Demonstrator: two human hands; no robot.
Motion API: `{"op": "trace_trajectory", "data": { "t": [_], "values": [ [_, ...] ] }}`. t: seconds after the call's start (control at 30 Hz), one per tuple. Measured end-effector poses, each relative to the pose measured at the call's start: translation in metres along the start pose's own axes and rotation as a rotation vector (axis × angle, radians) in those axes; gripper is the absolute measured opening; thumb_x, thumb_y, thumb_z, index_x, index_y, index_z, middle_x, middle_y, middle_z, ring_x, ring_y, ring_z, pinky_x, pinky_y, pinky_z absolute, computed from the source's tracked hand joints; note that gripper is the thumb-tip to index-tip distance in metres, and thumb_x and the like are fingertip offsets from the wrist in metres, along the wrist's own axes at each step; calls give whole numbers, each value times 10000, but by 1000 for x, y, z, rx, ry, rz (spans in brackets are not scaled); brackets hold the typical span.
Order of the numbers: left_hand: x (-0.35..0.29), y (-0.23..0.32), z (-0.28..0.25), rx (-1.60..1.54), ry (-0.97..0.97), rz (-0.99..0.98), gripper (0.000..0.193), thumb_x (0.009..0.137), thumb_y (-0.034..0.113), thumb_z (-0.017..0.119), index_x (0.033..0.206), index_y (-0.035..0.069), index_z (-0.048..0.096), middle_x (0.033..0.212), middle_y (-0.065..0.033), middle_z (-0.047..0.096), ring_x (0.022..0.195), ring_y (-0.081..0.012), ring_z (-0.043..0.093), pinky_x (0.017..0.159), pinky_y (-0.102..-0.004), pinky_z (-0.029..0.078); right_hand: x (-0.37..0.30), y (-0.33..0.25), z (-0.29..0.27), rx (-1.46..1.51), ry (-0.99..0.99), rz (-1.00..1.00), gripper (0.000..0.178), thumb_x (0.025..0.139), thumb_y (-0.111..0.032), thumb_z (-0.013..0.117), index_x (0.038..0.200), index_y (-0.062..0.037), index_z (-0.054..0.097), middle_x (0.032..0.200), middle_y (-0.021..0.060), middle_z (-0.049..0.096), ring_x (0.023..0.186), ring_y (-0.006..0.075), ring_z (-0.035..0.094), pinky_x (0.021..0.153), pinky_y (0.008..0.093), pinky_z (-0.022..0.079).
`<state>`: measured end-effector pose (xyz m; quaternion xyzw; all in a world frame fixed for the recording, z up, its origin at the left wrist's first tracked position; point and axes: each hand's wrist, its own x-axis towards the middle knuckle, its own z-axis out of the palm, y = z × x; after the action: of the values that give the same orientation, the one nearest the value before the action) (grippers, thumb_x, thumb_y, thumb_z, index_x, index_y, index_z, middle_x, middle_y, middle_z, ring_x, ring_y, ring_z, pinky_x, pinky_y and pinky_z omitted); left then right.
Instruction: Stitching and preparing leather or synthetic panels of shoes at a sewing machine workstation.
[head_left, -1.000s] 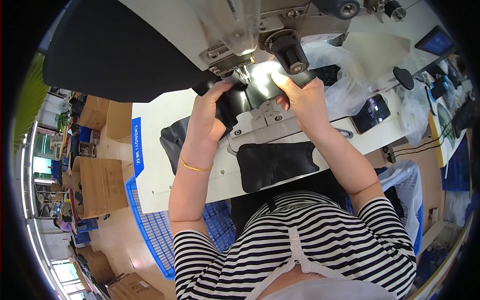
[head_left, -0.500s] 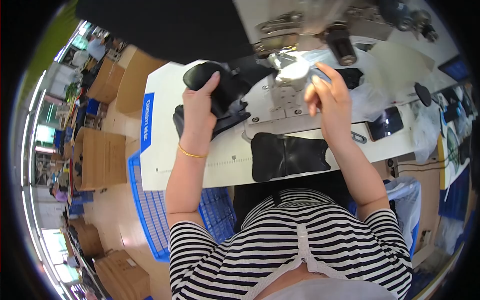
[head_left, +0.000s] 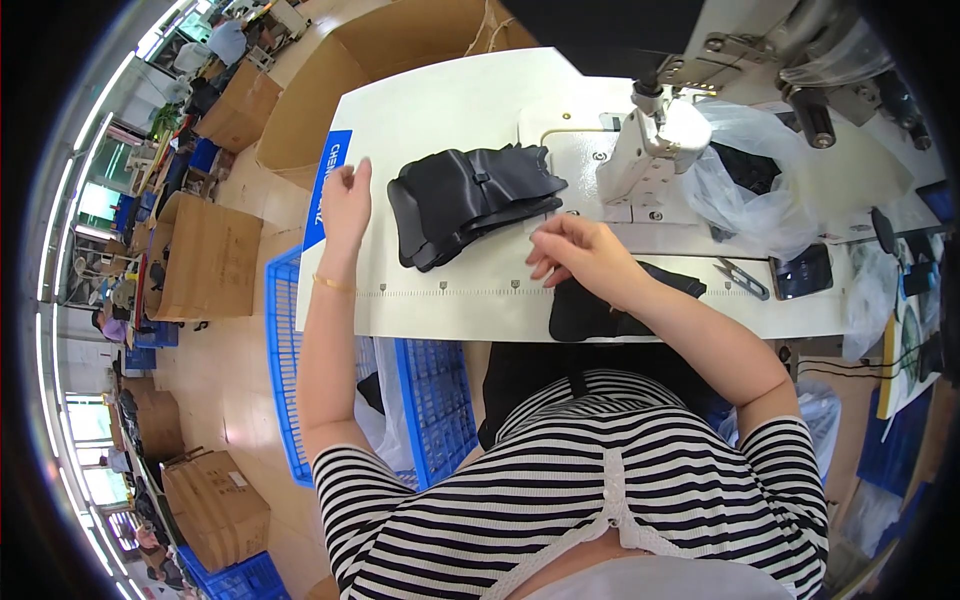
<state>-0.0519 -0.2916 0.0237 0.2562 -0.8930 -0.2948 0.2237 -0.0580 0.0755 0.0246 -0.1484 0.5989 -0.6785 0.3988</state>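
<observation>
On the white sewing table [head_left: 440, 105] lies a stack of black, glossy leather-like pieces [head_left: 470, 195], slightly fanned toward the front. My left hand [head_left: 347, 208] is just left of the stack, apart from it, with nothing in its loosely bent fingers. To the right of the stack, my right hand [head_left: 578, 252] hovers with its fingers half curled and apart, holding nothing that shows. Beneath that hand and forearm, another black piece [head_left: 590, 308] lies at the table's front edge, partly covered. The sewing machine's post [head_left: 635, 160] stands beyond my right hand.
Thread snips [head_left: 742, 278] and a dark phone [head_left: 803, 272] lie on the right of the table. A clear plastic bag [head_left: 790, 215] with black content sits behind them. Below the front left edge is a blue crate [head_left: 435, 410]; a large cardboard box [head_left: 350, 70] stands beyond the table.
My left hand has let go of the black piece, now on the stack, and moved left. My right hand has come away from the machine toward the near side. The view has shifted.
</observation>
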Motion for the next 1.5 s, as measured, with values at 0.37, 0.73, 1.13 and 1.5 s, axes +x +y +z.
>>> {"op": "trace_trajectory", "data": {
  "t": [0.37, 0.73, 1.13, 1.5],
  "values": [
    [11, 24, 27, -804, -666, -419, 769, 933, 608, 392, 1194, -100, 538, 1087, -178, 598, 1019, -230, 553, 939, -357, 422, 79, 24, 55, -1214, 425, -827, 549, 859, -305, 603, 1286, 18, 480, 1360, 180, 463, 1319, 312, 375, 1109, 450, 247],
    [16, 49, 6, -158, -677, 84, 758, 831, 583, 592, 1241, -52, 538, 1176, -178, 579, 1118, -255, 532, 955, -332, 423, 66, 23, 106, -1071, 356, -1092, 391, 860, -225, 612, 1169, 7, 554, 1253, 151, 544, 1249, 249, 459, 1053, 427, 341],
    [14, 69, 45, -18, -1072, -67, 620, 802, 511, 677, 1062, -50, 637, 955, -119, 671, 846, -174, 640, 755, -267, 508, 85, 53, 99, 355, 542, -167, 402, 846, -184, 640, 1134, 63, 508, 936, 107, 616, 827, 208, 567, 761, 308, 458],
    [-75, 63, 0, -483, -917, -124, 553, 879, 262, 669, 1290, -44, 463, 1152, -122, 598, 998, -163, 580, 860, -285, 472, 80, 64, 103, -61, 705, -186, 326, 812, -143, 544, 1011, 114, 555, 1028, 330, 571, 994, 459, 566, 873, 479, 465]
  ]
}}
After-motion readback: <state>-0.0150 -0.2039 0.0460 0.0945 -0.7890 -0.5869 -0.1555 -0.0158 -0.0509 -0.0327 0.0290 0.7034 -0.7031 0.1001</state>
